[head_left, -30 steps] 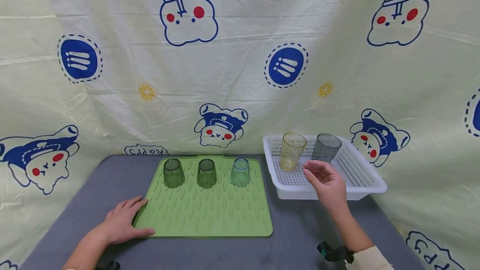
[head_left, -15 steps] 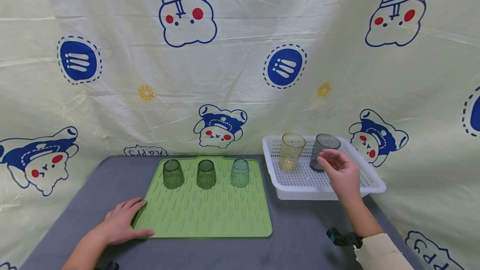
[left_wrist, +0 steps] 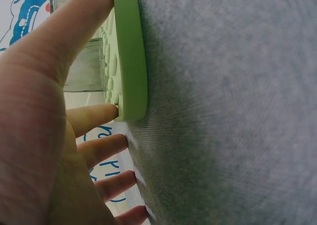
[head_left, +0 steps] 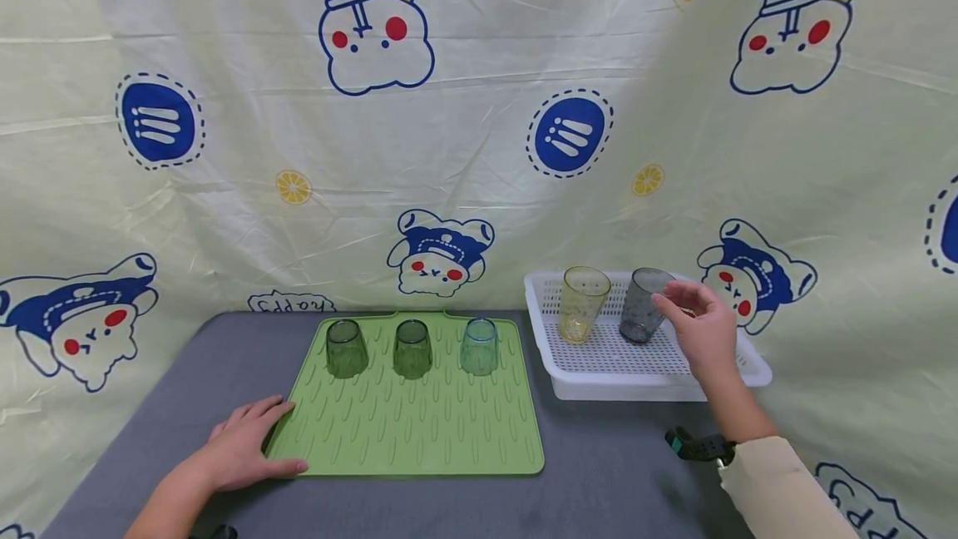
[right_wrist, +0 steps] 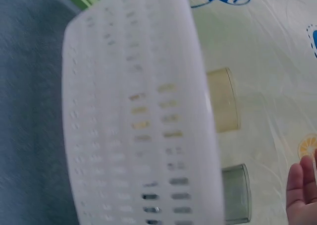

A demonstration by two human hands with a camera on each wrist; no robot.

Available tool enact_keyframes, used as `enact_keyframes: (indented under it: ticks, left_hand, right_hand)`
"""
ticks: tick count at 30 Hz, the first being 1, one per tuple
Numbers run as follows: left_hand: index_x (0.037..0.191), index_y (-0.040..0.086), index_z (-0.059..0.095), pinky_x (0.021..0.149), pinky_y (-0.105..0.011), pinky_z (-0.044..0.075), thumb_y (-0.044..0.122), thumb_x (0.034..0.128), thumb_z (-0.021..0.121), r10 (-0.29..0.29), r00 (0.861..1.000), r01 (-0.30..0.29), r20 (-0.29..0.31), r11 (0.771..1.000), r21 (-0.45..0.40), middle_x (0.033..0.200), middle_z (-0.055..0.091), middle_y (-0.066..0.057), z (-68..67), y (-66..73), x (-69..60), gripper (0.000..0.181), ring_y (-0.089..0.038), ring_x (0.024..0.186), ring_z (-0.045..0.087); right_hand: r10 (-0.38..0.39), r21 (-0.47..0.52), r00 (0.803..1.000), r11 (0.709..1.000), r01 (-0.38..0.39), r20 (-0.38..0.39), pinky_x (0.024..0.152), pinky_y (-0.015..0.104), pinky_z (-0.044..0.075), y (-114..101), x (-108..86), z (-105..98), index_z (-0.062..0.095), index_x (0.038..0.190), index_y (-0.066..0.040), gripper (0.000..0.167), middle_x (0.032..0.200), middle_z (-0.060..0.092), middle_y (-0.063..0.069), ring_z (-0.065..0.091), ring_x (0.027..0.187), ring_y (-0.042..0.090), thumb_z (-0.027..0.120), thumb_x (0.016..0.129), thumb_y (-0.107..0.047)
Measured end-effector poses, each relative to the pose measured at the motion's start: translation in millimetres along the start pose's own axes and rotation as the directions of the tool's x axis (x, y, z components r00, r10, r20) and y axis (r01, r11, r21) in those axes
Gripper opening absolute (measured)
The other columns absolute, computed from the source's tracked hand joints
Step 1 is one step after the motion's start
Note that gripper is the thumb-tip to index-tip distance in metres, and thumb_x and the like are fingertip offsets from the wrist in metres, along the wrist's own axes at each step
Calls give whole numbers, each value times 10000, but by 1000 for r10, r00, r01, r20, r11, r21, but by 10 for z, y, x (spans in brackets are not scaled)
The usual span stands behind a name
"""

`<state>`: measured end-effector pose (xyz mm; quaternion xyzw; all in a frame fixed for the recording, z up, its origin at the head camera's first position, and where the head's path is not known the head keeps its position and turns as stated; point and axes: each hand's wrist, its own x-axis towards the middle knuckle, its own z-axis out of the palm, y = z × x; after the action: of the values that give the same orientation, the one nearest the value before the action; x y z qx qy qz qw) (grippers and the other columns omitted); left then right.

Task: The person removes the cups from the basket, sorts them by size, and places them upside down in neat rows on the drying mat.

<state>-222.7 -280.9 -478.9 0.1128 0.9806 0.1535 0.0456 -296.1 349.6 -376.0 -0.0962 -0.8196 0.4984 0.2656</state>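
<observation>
In the head view my left hand (head_left: pixel 239 447) rests, fingers spread, at the left front corner of a green drying mat (head_left: pixel 419 435). The left wrist view shows its thumb and index finger touching the mat, the other fingertips on the cloth. My right hand (head_left: pixel 705 329) hovers over the right side of a white basket (head_left: pixel 629 389), fingers loosely bent and holding nothing. Just left of it a grey glass (head_left: pixel 639 310) leans in the basket; whether the fingers touch its rim I cannot tell. A yellow glass (head_left: pixel 582 306) stands left of the grey one.
Along the mat's back stand a dark green glass (head_left: pixel 347 349), another green glass (head_left: pixel 412 349) and a bluish glass (head_left: pixel 479 348) in a row. A grey cloth (head_left: pixel 599 472) covers the table. Behind hangs a patterned curtain (head_left: pixel 479 148).
My right hand has moved right and slightly back over the basket, from in front of the two glasses to the grey glass's right side. The left hand has stayed put.
</observation>
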Motion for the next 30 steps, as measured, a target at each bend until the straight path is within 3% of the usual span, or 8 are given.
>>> enact_keyframes:
  ticks: [3,7,11,14,16,30]
  left_hand:
    - [1483,35,510,926,-781,390,695,755,768,1,1000,-1,-5,1000,2,1521,459,-275,6,-3,-2,1016,-573,1343,415]
    - [1486,40,508,931,-780,387,694,755,768,-3,1000,3,-7,1000,2,1526,456,-273,5,-1,-3,1015,-573,1347,412]
    - [1485,36,507,931,-783,388,692,756,768,1,1000,-1,-8,1000,7,1525,454,-277,-2,0,3,1015,-578,1345,411]
    - [1487,36,505,933,-782,389,696,757,766,-1,1000,1,-2,1000,8,1528,452,-275,1,-4,8,1018,-575,1346,410]
    - [1488,38,505,934,-780,391,701,756,765,-5,1000,5,2,1000,9,1530,451,-271,7,-8,8,1021,-571,1348,410]
    - [1479,39,515,927,-771,403,693,752,771,5,1000,-5,-22,1000,12,1521,463,-267,12,-9,4,1011,-564,1340,422]
  right_hand:
    - [40,-40,999,998,-39,27,835,128,450,-14,102,-31,640,1339,-114,542,1145,649,-123,552,1034,-15,736,931,-457]
    - [85,-104,993,992,-76,81,820,141,484,-36,219,-53,564,1427,-100,649,1385,598,64,558,1212,165,693,944,-515]
    - [116,-130,983,987,-98,141,1018,376,537,-37,315,-68,492,1487,-82,740,1516,500,167,473,1380,335,673,944,-550]
    - [150,-125,974,984,-129,173,1144,563,437,-26,380,-79,425,1537,-70,807,1581,420,212,405,1441,405,673,942,-554]
    - [176,-121,966,981,-155,187,1164,609,393,-16,424,-85,375,1567,-69,846,1617,362,232,364,1466,442,670,943,-556]
    - [297,-171,938,948,-267,178,1199,648,308,172,709,-5,184,1637,-96,978,1684,172,258,242,1516,499,712,928,-513]
